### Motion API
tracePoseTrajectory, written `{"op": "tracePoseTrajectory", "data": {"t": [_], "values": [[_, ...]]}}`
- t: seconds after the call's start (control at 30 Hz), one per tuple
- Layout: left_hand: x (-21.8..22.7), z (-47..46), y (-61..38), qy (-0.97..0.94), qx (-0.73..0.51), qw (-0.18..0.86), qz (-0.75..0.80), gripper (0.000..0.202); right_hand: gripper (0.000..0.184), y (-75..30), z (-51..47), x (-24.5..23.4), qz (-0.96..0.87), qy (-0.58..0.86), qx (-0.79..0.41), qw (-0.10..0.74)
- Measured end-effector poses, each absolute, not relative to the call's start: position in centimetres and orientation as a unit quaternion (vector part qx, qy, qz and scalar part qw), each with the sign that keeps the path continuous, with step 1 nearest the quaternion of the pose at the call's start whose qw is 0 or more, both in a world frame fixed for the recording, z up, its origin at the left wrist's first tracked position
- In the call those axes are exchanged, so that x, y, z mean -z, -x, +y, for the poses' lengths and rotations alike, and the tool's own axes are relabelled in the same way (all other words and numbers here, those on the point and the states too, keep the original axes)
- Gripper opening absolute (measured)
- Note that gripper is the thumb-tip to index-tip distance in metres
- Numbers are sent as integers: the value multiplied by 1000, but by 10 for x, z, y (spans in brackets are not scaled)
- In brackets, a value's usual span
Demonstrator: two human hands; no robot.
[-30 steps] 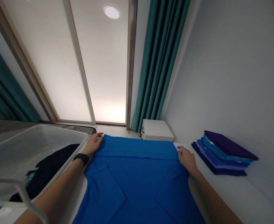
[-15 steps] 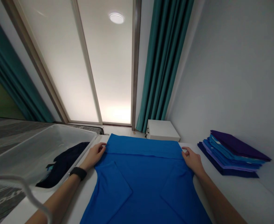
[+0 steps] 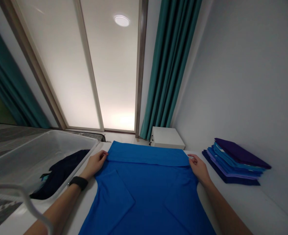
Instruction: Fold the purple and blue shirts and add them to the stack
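Note:
A blue shirt [image 3: 150, 189] lies spread on the white table, its sleeves laid inward across the body. Along its far end a strip is folded over, making a straight, lighter blue band. My left hand [image 3: 96, 162] pinches the left end of this band between thumb and fingers; a black band circles that wrist. At the opposite end, my right hand [image 3: 199, 167] holds the right edge of the strip with its fingertips. The near part of the shirt runs out of the bottom of the view.
On the left stands a translucent plastic tub [image 3: 68, 138] with dark clothing [image 3: 60, 173] inside. A stack of folded purple and blue garments [image 3: 234, 163] sits on the right of the table [image 3: 242, 202]. Beyond the table is a white cabinet [image 3: 168, 137]. A pale curved bar [image 3: 28, 202] crosses the lower left.
The whole view has turned slightly to the right, so everything appears a little further left. Both hands keep their places at the ends of the shirt's folded strip.

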State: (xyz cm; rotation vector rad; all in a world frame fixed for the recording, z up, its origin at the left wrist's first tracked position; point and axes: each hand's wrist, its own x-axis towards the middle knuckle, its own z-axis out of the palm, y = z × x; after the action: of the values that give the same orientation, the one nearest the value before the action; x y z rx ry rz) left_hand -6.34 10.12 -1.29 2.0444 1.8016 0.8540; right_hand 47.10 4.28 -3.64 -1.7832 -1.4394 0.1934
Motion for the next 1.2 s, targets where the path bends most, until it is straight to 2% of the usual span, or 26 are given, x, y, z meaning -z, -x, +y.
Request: {"op": "tracePoseTrajectory", "data": {"t": [0.17,0.33,0.67,1.2], "values": [[15,102,65,-685,-304,125,650,35,40,-473,41,38,-567,705,-101,413],[12,101,65,-693,-277,121,655,33,35,-479,43,45,-602,696,-127,369],[6,97,64,-691,-245,150,664,32,35,-485,45,49,-621,711,-80,321],[6,96,64,-714,-181,96,670,27,35,-486,45,50,-634,704,-65,314]]}}
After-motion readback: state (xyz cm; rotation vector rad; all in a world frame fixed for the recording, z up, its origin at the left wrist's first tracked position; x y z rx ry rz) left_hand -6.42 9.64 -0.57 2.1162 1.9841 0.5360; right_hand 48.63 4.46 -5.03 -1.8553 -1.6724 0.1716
